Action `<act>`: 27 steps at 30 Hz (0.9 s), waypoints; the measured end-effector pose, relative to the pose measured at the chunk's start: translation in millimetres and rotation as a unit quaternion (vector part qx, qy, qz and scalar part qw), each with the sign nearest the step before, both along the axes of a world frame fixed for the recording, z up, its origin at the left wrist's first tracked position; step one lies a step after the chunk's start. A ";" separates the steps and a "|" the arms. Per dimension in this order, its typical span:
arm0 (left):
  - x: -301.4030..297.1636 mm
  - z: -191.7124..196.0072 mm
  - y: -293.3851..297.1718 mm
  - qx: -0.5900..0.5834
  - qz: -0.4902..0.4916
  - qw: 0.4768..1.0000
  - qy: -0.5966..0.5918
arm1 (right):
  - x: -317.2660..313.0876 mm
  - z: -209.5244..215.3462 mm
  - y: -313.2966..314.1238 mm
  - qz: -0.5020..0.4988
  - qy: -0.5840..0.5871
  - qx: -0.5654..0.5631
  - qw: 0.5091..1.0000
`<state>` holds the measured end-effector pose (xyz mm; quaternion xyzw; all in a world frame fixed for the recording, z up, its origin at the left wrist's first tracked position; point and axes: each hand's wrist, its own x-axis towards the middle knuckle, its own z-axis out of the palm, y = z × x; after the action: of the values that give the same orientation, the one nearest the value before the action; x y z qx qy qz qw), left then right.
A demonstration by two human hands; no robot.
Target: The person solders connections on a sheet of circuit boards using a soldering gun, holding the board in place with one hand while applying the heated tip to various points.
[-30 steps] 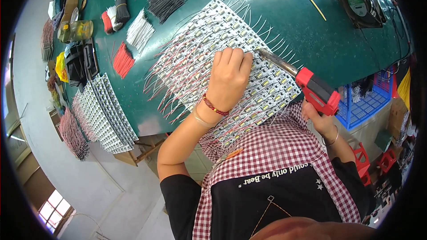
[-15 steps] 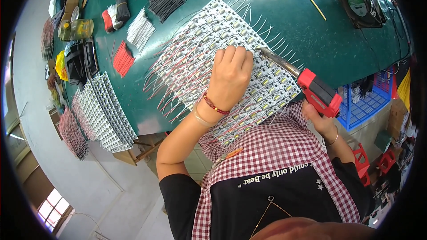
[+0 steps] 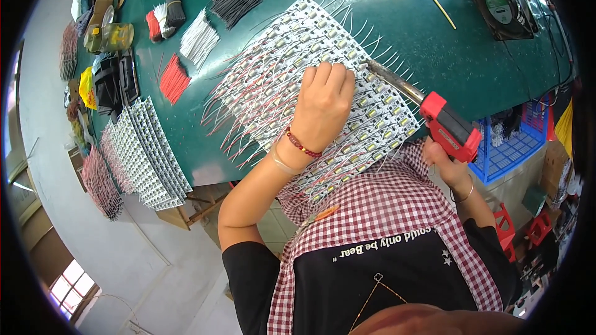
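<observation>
A white circuit-board panel (image 3: 391,111) lies aslant at the table's near edge, covered in small components. Thin red and white wires run from many of its rows. Over its middle is my left hand (image 3: 324,100), back upward and fingers bent together in a pinch; whatever lies between the fingertips is hidden. My right hand (image 3: 439,156) is closed around the grip of a red and black soldering gun (image 3: 452,125). The gun's metal barrel points up and left across the panel, its tip close to the board just right of my left fingers.
On the green table (image 3: 428,56) lie bundles of red wires (image 3: 174,80), white wires (image 3: 199,38) and black wires (image 3: 237,1). Stacked panels (image 3: 149,155) sit at the left edge. A black fan (image 3: 500,6) stands far right, above a blue crate (image 3: 512,149).
The soldering gun has shifted slightly right, its tip a little farther from my left fingers. My left hand stays pinched over the panel, almost in the same place.
</observation>
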<state>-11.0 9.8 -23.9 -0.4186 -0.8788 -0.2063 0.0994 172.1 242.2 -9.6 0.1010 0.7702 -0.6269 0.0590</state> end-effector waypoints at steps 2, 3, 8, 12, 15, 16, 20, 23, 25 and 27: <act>0.4 1.5 -0.3 -0.016 -0.001 1.000 0.011 | -1.8 0.1 1.7 0.003 0.002 -0.012 1.000; 0.4 2.5 -0.4 -0.031 -0.002 0.999 0.021 | -2.8 0.2 2.4 0.005 0.004 -0.024 1.000; 0.4 12.7 0.9 -0.083 0.010 0.996 0.041 | -7.2 6.2 -2.5 -0.012 -0.007 -0.066 0.998; -0.2 33.3 -9.3 -0.104 0.042 0.993 0.033 | -4.2 10.2 -3.4 -0.015 -0.014 -0.064 0.998; 7.1 54.6 -14.3 -0.127 0.078 0.988 0.041 | 4.6 2.2 -1.0 -0.027 -0.003 -0.075 0.997; 8.5 55.8 -13.3 -0.090 0.073 0.992 0.043 | 5.9 1.0 -0.2 -0.029 -0.004 -0.077 0.997; 13.3 27.6 -2.8 0.010 0.017 1.000 0.003 | 12.1 -8.1 0.1 -0.011 -0.002 -0.093 0.996; 17.9 3.3 -1.6 0.032 0.013 0.999 -0.040 | 14.5 -3.4 1.5 -0.006 -0.028 -0.118 0.993; 17.9 -5.7 -3.3 0.031 0.026 0.999 -0.035 | 16.5 -4.0 2.4 -0.018 -0.069 -0.151 0.986; 16.7 -7.4 -2.6 0.034 0.011 0.999 -0.032 | 19.1 -9.8 3.6 -0.012 -0.069 -0.151 0.986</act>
<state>5.7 7.2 -31.3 -0.3985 -0.8787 -0.2480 0.0873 191.1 245.8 -19.4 0.1429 0.6597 -0.7281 0.1192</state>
